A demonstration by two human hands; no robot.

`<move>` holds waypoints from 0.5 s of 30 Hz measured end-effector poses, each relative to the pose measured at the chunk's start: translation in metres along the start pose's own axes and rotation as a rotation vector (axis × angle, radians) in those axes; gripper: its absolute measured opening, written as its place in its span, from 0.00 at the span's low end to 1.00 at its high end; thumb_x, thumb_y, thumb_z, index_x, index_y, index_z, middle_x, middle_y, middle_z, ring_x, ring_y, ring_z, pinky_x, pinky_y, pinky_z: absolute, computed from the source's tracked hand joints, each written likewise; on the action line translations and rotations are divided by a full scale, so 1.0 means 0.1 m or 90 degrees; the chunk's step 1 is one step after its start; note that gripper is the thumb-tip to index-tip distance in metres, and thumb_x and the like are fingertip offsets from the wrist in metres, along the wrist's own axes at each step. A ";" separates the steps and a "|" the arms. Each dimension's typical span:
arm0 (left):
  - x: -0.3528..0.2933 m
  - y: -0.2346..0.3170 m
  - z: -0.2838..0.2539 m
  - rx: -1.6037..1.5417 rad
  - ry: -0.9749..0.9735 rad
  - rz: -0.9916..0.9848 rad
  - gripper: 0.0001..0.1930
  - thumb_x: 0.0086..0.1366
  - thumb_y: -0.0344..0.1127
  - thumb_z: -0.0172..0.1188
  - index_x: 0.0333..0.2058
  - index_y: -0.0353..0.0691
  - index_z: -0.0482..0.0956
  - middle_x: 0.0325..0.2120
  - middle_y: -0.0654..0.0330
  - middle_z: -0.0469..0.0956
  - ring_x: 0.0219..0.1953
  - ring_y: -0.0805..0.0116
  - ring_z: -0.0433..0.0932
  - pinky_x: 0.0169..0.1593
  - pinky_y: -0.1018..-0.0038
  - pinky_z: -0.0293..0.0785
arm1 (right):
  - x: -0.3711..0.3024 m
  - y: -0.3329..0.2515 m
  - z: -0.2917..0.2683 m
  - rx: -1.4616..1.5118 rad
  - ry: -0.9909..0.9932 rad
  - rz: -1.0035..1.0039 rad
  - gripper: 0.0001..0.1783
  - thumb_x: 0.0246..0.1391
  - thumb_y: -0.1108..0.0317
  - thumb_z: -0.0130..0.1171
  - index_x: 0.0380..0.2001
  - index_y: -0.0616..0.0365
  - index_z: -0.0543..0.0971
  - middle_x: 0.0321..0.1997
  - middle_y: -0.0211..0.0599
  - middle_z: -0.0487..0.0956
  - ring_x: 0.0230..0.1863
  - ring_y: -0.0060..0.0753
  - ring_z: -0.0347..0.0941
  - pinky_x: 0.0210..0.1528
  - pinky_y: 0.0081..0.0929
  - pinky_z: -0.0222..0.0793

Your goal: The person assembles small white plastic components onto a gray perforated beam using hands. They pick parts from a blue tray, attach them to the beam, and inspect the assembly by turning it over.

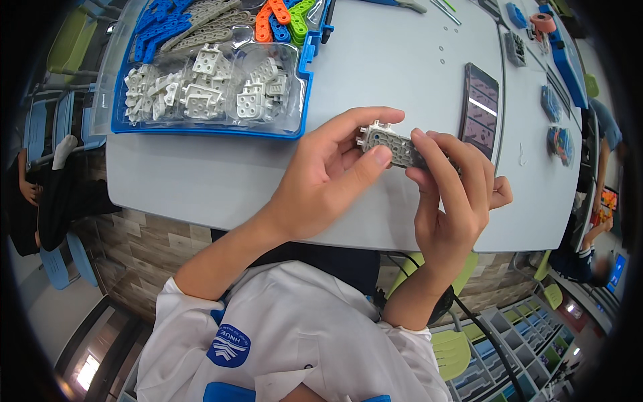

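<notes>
Both hands hold a small grey block built of plastic construction pieces (400, 149) above the near part of the white table. My left hand (328, 171) grips its left end between thumb and index finger, where light pegs and holes show. My right hand (459, 181) pinches the darker right end with its fingertips; part of that end is hidden behind the fingers. To the right, beyond the block, lies a phone (480, 110) with its screen lit, showing pictures of parts too small to make out.
A blue-rimmed clear parts box (221, 127) stands at the left, with white connectors (253, 99) and blue, grey, orange and green beams (207, 23). Small rings and rods (445, 12) lie at the back. Bagged parts (560, 144) sit at the right; people sit at both sides.
</notes>
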State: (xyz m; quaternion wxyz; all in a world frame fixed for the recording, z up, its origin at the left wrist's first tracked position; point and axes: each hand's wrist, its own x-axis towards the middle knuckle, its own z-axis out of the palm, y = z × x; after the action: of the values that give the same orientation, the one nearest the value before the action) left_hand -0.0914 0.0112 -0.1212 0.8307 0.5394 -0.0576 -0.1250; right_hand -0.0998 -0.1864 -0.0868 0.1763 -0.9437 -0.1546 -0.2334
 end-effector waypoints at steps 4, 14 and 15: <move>0.00 -0.02 0.00 -0.048 -0.007 -0.026 0.24 0.83 0.29 0.61 0.73 0.29 0.74 0.60 0.57 0.82 0.56 0.78 0.80 0.63 0.76 0.79 | 0.00 0.00 -0.05 -0.015 -0.023 0.006 0.20 0.57 0.55 0.78 0.54 0.35 0.94 0.50 0.12 0.87 0.51 0.23 0.81 0.61 0.41 0.49; 0.06 -0.07 -0.06 -0.086 -0.047 0.018 0.24 0.86 0.34 0.57 0.74 0.30 0.74 0.65 0.54 0.81 0.60 0.73 0.81 0.67 0.69 0.80 | 0.02 -0.01 -0.01 -0.025 0.017 0.024 0.20 0.57 0.54 0.77 0.54 0.32 0.95 0.49 0.10 0.88 0.52 0.23 0.81 0.65 0.44 0.49; 0.06 -0.08 -0.05 -0.078 -0.044 0.025 0.24 0.86 0.34 0.57 0.74 0.30 0.74 0.65 0.54 0.81 0.60 0.73 0.81 0.67 0.69 0.80 | 0.02 -0.01 -0.02 -0.027 0.014 0.024 0.19 0.58 0.54 0.77 0.54 0.32 0.95 0.49 0.10 0.88 0.52 0.23 0.81 0.65 0.44 0.49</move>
State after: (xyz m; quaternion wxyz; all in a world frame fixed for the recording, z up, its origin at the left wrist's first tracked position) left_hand -0.0858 0.0112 -0.1308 0.8621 0.4813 -0.0892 -0.1309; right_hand -0.0991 -0.1855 -0.0841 0.1623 -0.9473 -0.1297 -0.2439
